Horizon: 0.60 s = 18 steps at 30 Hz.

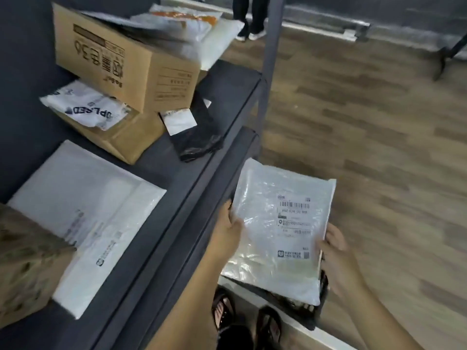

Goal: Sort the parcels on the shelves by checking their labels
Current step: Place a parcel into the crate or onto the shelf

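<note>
I hold a white plastic mailer parcel [275, 231] flat in front of the shelf edge, its printed barcode label facing up. My left hand [228, 228] grips its left edge and my right hand [336, 251] grips its right edge. A black parcel [309, 310] shows under the mailer's lower end. On the dark shelf [222, 107] lie a large white mailer [88, 215], a black bag with a white label [194, 132], a white printed bag [91, 109] and two stacked cardboard boxes [126, 64].
More white and orange bags [192, 24] lie at the shelf's far end. A brown box [27, 261] sits at the near left. A metal upright [271, 54] rises at the shelf corner. Another person's legs [249, 18] stand on the wooden floor [374, 117] beyond.
</note>
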Each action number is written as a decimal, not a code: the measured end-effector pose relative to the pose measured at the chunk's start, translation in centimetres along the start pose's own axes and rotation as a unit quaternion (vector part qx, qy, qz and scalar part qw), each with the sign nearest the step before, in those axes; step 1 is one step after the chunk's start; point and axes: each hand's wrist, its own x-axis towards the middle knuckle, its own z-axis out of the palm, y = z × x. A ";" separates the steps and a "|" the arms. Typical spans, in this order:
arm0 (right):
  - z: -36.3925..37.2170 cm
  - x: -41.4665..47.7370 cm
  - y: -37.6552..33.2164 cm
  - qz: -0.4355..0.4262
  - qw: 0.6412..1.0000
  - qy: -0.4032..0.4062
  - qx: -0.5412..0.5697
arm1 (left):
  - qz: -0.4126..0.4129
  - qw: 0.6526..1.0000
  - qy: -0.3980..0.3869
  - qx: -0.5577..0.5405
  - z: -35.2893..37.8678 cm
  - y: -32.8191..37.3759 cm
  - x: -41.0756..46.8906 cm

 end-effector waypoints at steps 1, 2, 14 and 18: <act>0.1 0.7 2.0 0.021 1.000 0.005 0.003 | -0.024 0.999 -0.002 0.023 0.6 -2.1 1.3; 0.3 1.6 3.9 0.040 0.999 0.003 0.007 | -0.046 0.998 -0.004 0.043 1.1 -4.4 2.7; 5.9 18.6 23.6 0.186 0.978 0.000 -0.095 | -0.118 0.973 -0.034 0.195 5.0 -26.8 18.5; 6.1 23.4 27.6 0.245 0.965 0.013 -0.089 | -0.090 0.968 -0.057 0.227 6.1 -31.4 22.9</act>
